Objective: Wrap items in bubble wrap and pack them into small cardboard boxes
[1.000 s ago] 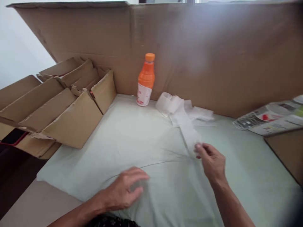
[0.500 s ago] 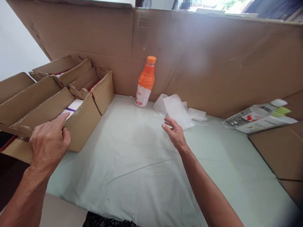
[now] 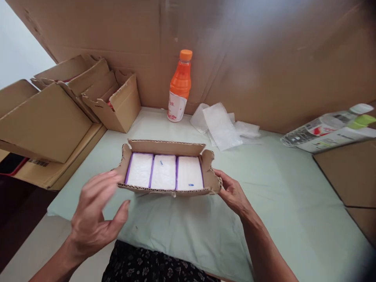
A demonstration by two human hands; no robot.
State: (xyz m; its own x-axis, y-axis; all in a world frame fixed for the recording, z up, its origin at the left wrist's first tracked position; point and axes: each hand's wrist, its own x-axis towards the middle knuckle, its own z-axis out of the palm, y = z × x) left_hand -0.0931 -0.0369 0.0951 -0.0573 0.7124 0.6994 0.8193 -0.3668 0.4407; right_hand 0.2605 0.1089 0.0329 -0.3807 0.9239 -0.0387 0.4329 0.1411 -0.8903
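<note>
1. Head view, the held thing: one small cardboard box [image 3: 167, 147] sits low over the pale green cloth [image 3: 182, 227], in front of the person at mid-frame. Its long axis runs left to right across the view, and its open top faces up.
2. Contents: three white packs [image 3: 163, 171] with purple edges lie side by side in the box, filling it. Each pack's long side runs away from the person.
3. Right hand [image 3: 233, 192]: its fingers are closed on the right end flap of the box.
4. Left hand [image 3: 95, 213]: it is spread open and blurred, just at the box's left end. Contact cannot be told.
5. Behind the box: one orange bottle [image 3: 179, 86] stands upright against the cardboard wall [image 3: 264, 58]. Beside the bottle lie clear plastic bags [image 3: 220, 126], overlapping, their number unclear.
6. Sides: open cartons [image 3: 47, 121] are stacked at the left, and printed packets [image 3: 331, 131] lie at the right.
</note>
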